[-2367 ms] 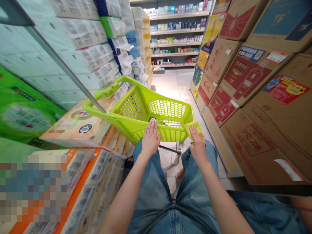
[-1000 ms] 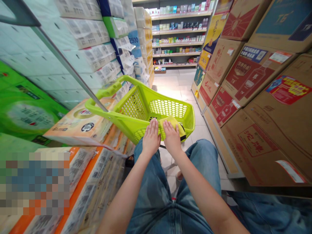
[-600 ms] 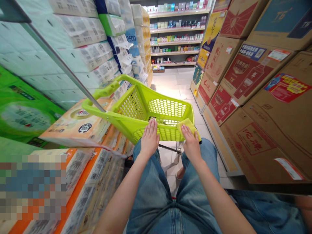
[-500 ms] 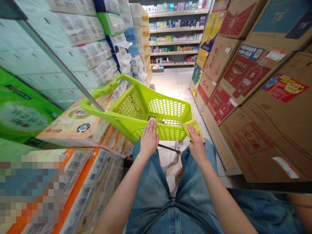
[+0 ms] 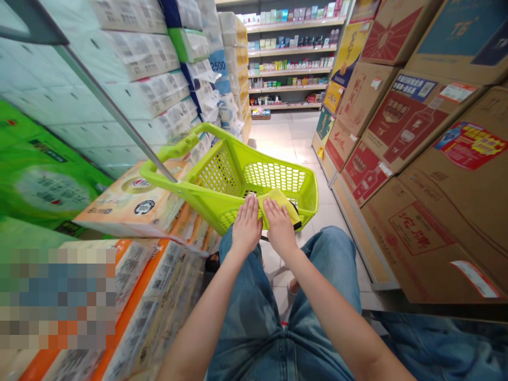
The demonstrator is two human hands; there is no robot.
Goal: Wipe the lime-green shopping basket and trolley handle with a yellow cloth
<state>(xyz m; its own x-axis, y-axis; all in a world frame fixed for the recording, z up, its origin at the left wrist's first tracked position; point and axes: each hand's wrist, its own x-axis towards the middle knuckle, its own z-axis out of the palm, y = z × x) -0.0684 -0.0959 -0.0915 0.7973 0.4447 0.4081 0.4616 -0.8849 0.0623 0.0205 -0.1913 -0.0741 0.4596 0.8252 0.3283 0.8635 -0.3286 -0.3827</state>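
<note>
Right hand: flat, palm down on the yellow cloth, fingers straight and close together, not curled round it. The cloth lies against the near rim of the green cart, right of centre, its dark edge showing past my fingers. Left hand: flat too, fingers extended at the same rim, just beside the right hand. How firmly it bears down I cannot tell; nothing shows in its grasp.

Risks noted:

1. Cloth slipping. It seems held by pressure alone, so a lighter palm or a quick sideways stroke could leave it bunched, or let it drop to the floor or into the basket.

2. Cart shifting. I cannot tell whether it is free to roll. A hard push away from me, with the left hand not bracing, might send it off or swing its handle into the packs stacked at the left.

3. Hands colliding. The two sit so near that any leftward slide of the right would probably run into the left.

4. Pole. It slants down to the cart near the handle; a jolt there could perhaps knock it.

5. Knees. They stand close to the near side, so a cart pulled towards me would likely bump them.
</note>
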